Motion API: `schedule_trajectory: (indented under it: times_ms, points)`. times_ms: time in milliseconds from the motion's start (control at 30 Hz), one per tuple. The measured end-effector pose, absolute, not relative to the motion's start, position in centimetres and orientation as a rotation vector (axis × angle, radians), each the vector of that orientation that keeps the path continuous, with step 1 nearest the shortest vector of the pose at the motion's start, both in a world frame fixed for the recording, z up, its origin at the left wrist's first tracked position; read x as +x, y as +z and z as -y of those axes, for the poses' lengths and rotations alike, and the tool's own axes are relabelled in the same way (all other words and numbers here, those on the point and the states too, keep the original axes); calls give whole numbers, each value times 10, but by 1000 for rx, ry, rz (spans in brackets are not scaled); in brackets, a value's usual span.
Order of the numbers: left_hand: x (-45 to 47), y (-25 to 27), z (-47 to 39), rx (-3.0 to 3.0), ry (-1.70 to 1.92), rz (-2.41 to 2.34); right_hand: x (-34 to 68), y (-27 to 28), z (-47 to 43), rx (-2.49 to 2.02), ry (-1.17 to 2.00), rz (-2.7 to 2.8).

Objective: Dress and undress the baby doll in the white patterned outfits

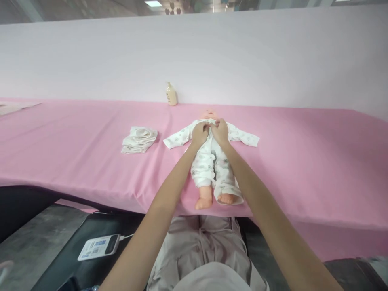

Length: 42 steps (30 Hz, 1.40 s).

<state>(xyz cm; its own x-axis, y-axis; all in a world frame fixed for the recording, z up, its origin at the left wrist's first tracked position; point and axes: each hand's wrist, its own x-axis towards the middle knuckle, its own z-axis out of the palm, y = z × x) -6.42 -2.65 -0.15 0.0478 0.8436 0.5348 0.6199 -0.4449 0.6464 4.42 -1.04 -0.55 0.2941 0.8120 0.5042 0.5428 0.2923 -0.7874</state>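
Note:
A baby doll (205, 197) lies on its back on the pink-covered table, feet toward me. It wears a white patterned baby romper (203, 165) with both sleeves spread sideways. At the chest, close under the neck, my left hand (200, 133) pinches the romper's front edge. My right hand (220, 131) is closed on the same front opening, its fingertips almost meeting the left ones. Whether a snap sits between the fingers is too small to tell. Part of the doll's head shows beyond my hands. One foot sticks out of its leg cuff; the other is partly covered.
Left of the doll lies a folded white patterned cloth (139, 140). A pump bottle (171, 94) stands at the back against the white wall (194, 60). The pink tablecloth (91, 161) hangs over the front edge. A white phone-like device (99, 247) with a cable rests on a black chair (72, 260).

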Motion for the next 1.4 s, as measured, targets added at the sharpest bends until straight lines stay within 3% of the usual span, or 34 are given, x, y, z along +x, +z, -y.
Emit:
schedule_trajectory:
  times_ms: [400, 1067, 1400]
  points:
    - [-67, -4, 33, 2115, 1369, -1436, 44, -13, 34, -1384, 53, 1522]
    - [-66, 1, 33, 1759, 1384, -1431, 52, -17, 39, -1180, 223, 1471]
    - [-64, 5, 38, 1781, 1388, -1544, 48, -15, 36, -1276, 96, 1536]
